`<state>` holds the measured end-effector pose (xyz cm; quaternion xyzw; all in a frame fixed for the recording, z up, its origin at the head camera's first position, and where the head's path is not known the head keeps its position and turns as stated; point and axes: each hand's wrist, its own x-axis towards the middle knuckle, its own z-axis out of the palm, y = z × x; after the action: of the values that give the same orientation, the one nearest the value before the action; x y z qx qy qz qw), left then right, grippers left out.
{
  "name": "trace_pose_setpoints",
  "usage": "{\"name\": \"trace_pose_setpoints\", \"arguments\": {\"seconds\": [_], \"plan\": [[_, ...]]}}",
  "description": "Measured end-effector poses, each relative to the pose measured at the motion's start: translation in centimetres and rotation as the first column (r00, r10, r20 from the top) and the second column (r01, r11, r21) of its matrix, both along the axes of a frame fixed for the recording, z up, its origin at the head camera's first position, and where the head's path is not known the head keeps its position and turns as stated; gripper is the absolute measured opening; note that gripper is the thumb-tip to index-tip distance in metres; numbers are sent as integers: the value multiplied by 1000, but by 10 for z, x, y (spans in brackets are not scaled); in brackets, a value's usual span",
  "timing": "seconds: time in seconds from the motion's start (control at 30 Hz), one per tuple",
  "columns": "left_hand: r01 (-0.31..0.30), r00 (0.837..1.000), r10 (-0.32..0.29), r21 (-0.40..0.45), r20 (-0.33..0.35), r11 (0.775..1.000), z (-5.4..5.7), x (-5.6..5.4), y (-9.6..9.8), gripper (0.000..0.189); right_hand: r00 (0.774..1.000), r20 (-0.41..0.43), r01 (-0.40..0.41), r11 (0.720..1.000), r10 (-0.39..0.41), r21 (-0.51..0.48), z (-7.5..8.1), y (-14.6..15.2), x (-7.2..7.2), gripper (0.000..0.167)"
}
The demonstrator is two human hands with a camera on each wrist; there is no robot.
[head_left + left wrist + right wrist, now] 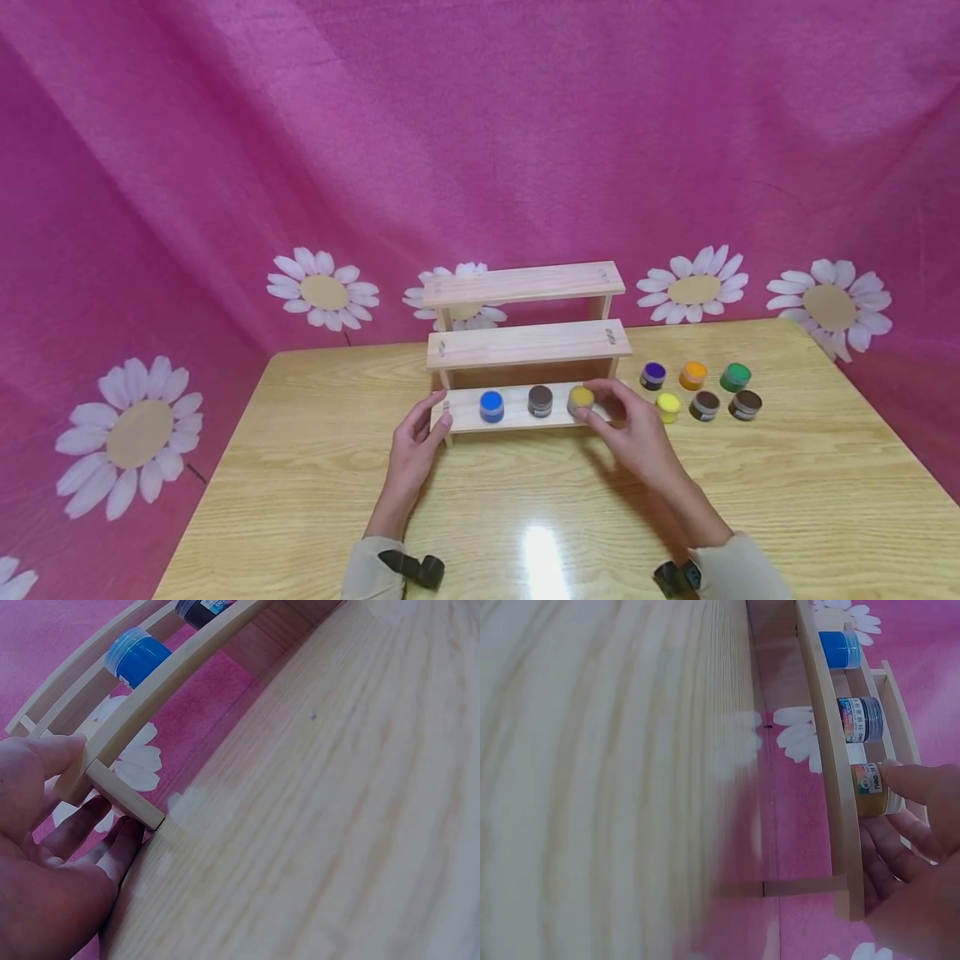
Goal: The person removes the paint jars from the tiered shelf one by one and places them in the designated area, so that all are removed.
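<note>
A three-step wooden rack [525,345] stands on the table. Its lowest shelf bears a blue paint jar [492,406], a dark brown paint jar [540,401] and an ochre paint jar [581,398] in a row. My right hand [637,429] pinches the ochre jar between thumb and fingers at the shelf's right part; the right wrist view shows the jar's base at the shelf. With the left hand [417,446] I grip the left end of the lowest shelf, thumb on top [60,754] and the other fingers below, beside the rack's leg.
Right of the rack stand several paint jars in two rows: purple [653,376], orange [693,375] and green [735,377] behind, yellow [667,407] and two dark brown ones [704,406] in front. A pink daisy-patterned cloth [480,133] hangs behind the wooden table [480,517].
</note>
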<state>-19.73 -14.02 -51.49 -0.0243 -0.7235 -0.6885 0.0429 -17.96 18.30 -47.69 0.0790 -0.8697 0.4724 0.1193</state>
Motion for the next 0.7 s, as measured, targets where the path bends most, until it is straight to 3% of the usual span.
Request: {"name": "trace_pose_setpoints", "arguments": {"seconds": [0.2, 0.7], "plan": [[5, 1000, -5, 11, -8, 1000, 0, -1, 0, 41, 1000, 25, 7, 1000, -7, -9, 5, 7, 4, 41], [-2, 1000, 2, 12, 1, 1000, -3, -2, -1, 41, 999, -36, 24, 998, -26, -56, 13, 30, 17, 34]]}}
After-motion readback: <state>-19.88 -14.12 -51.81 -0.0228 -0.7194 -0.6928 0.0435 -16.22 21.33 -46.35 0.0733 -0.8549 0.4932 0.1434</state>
